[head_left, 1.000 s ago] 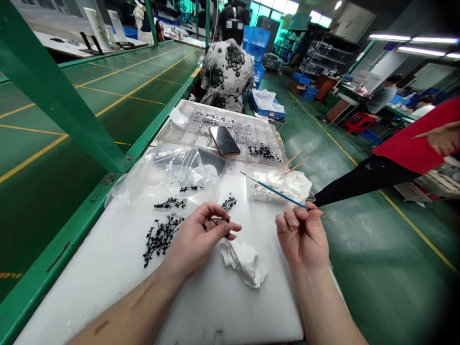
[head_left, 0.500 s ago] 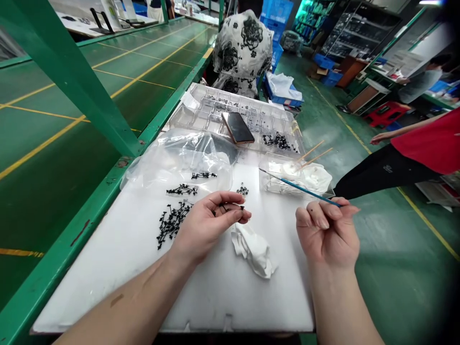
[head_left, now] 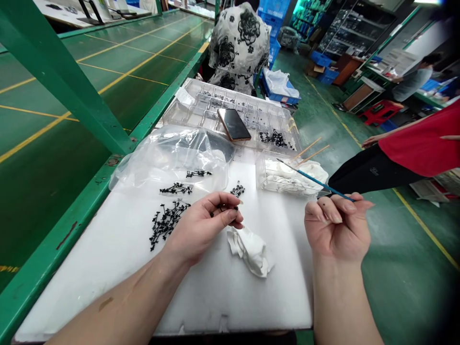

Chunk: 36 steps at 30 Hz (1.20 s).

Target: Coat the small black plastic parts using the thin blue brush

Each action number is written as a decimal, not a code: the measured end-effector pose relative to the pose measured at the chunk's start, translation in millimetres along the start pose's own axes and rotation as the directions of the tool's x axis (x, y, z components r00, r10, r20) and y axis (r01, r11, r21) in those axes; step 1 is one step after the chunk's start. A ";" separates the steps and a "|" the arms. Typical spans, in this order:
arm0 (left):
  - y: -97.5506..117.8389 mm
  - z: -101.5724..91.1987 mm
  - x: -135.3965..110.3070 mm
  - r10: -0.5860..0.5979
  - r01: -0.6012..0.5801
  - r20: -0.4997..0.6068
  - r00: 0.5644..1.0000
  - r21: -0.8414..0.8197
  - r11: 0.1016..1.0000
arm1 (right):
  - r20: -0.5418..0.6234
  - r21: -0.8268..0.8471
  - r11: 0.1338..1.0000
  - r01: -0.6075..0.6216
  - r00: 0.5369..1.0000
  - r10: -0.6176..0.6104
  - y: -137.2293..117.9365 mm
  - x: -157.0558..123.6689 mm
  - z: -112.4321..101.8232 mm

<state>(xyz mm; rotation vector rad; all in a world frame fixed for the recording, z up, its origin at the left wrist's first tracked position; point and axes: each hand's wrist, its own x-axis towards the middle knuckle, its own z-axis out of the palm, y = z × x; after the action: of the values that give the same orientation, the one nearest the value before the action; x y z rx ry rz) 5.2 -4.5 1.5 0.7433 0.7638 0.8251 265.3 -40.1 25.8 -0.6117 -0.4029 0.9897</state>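
My left hand [head_left: 201,230] pinches a small black moulded piece [head_left: 224,208] between thumb and fingertips, above a white plastic board [head_left: 233,302]. My right hand [head_left: 337,225] grips a thin blue paintbrush [head_left: 316,179], whose tip points over a transparent box [head_left: 283,178] of white cloth. Between my hands lies a crumpled white cloth [head_left: 249,251]. Black branched sprues [head_left: 167,223] and a small heap of black pieces [head_left: 237,190] lie on the board to the left and ahead of my left hand.
Ahead stand a transparent compartment tray [head_left: 230,115] holding a phone [head_left: 233,124] and a plastic bag [head_left: 168,158]. A green workbench [head_left: 89,105] runs along the left. A person in a red top [head_left: 420,148] stands to the right; another in a floral top [head_left: 237,48] sits beyond.
My right hand and the brush have moved right, away from my left hand. The whole view has shifted as my head turned. The person in red has moved slightly.
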 end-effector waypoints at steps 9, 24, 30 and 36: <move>-1.9 2.8 0.7 -0.017 0.019 0.064 0.998 -0.034 0.999 | -0.002 -0.021 1.000 -0.016 1.000 0.016 3.9 4.2 -8.2; 0.9 -0.1 1.3 -0.036 0.022 -0.055 0.998 -0.237 0.971 | -0.036 -0.111 0.993 0.029 0.999 -0.034 4.2 6.6 -11.4; 2.3 -1.4 0.9 -0.027 0.017 -0.038 0.999 -0.238 0.971 | -0.038 -0.112 0.994 0.017 0.999 -0.022 4.3 7.7 -13.0; 6.2 -0.5 0.9 -0.058 0.059 0.015 0.998 -0.232 0.971 | -0.017 -0.104 0.995 0.000 1.000 -0.002 6.6 3.5 -8.8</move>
<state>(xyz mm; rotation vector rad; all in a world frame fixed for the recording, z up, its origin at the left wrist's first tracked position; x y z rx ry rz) 3.0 -0.7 6.0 0.5119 0.6651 0.8412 267.8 -37.0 15.0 -0.7132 -0.4414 0.9659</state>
